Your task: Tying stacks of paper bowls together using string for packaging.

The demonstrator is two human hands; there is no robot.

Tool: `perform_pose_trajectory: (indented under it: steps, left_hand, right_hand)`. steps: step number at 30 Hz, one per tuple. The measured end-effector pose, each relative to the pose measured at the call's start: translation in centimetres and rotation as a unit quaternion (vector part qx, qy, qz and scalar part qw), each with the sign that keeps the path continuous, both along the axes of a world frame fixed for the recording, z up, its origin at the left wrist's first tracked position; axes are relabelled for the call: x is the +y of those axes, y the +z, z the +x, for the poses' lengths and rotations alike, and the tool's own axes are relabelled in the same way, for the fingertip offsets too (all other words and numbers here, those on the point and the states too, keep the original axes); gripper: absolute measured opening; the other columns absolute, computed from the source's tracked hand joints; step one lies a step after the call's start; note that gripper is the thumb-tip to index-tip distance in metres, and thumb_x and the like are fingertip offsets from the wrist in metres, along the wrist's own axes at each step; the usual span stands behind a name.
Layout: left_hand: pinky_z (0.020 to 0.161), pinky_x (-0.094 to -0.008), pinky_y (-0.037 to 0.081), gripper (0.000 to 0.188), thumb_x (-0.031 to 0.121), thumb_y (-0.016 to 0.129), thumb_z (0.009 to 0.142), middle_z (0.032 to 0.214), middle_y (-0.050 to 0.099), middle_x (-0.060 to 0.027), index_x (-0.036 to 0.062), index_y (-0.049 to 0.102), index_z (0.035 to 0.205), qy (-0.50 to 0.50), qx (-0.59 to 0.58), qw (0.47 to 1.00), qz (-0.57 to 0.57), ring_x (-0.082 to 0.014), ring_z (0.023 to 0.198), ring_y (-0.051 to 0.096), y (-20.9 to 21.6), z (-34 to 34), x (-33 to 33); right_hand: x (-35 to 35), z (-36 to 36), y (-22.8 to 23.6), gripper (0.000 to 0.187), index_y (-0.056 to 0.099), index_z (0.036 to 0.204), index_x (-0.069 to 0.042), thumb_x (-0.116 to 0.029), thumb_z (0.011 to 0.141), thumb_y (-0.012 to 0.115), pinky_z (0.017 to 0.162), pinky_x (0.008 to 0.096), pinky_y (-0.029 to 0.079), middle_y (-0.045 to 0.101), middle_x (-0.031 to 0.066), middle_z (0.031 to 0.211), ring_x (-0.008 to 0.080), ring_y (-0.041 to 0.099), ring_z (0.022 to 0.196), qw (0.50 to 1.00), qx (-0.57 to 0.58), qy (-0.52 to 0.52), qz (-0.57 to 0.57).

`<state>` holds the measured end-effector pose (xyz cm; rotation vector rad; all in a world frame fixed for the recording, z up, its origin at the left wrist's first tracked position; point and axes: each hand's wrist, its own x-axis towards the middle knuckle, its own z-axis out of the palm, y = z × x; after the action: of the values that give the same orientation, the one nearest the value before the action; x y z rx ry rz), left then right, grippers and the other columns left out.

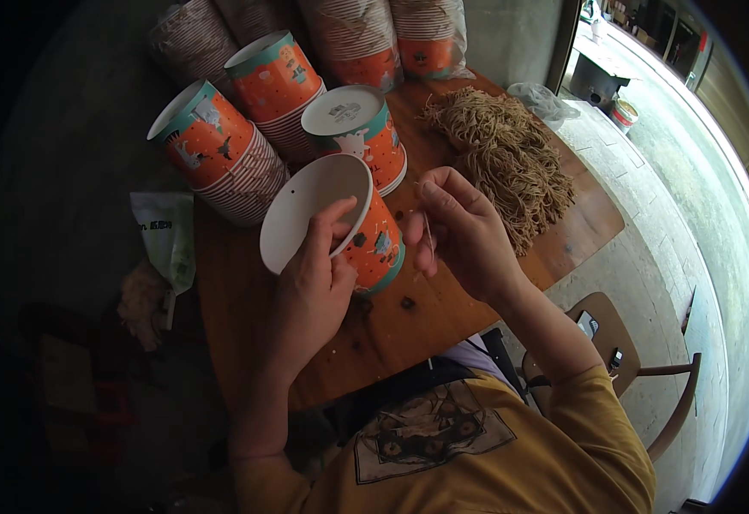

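Observation:
My left hand [313, 287] grips the rim of an orange paper bucket [381, 248] with a teal band, its fingers reaching over into the white inside. The bucket lies tilted, mouth toward the left, and a small dark hole shows in its inner wall. Just right of the bucket, my right hand [470, 230] is closed in a pinch on a thin, pale, needle-like piece [428, 230]; its exact kind is too small to tell. Beyond that hand lies a heap of tan twisted cords [512, 163].
Upside-down bucket [383, 150] stands behind the held one. Stacked buckets [220, 146] lean at the left, another stack [276, 77] beside them, and bagged stacks [353, 43] at the back. A plastic bag [542, 101] sits past the cords on the wooden table [426, 321]. A chair [602, 317] stands right.

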<state>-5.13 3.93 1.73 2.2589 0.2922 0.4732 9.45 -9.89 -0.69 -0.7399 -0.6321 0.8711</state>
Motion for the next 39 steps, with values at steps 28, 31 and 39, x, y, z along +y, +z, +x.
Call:
perform_pose_trajectory:
  steps: [28,31,39]
  left_hand:
    - [0.049,-0.0368,0.048,0.014,0.019,0.058,0.091,0.062,0.059,-0.0098,0.0054,0.054,0.091,-0.044,0.047,0.976,0.206,-0.0260,0.057,0.062,-5.5,-1.1,-2.6]
    - [0.051,-0.0375,0.049,0.015,0.018,0.063,0.087,0.062,0.058,-0.0090,0.0072,0.053,0.086,-0.065,0.029,0.952,0.298,-0.0262,0.058,0.062,-4.8,-0.9,-3.3]
    - [0.057,-0.0352,0.049,0.017,0.015,0.067,0.081,0.067,0.055,-0.0059,0.0079,0.052,0.078,-0.098,0.000,0.949,0.299,-0.0222,0.065,0.059,-3.1,-1.1,-1.8]
  right_hand:
    - [-3.9,-0.5,-4.5,0.019,0.053,0.095,-0.005,-0.019,0.086,0.062,0.059,0.0375,0.050,0.061,0.0100,0.086,0.0296,0.062,0.075,0.688,-0.606,-0.322,-0.237]
    - [-3.2,-2.5,-3.5,0.022,0.054,0.102,-0.004,-0.020,0.089,0.060,0.063,0.0364,0.050,0.057,0.0134,0.098,0.0332,0.060,0.076,0.827,-0.511,-0.206,-0.110]
    - [-2.6,-2.4,-4.9,0.024,0.056,0.096,0.001,-0.023,0.097,0.052,0.070,0.0287,0.047,0.062,0.0093,0.084,0.0199,0.061,0.079,0.877,-0.438,-0.016,-0.195]
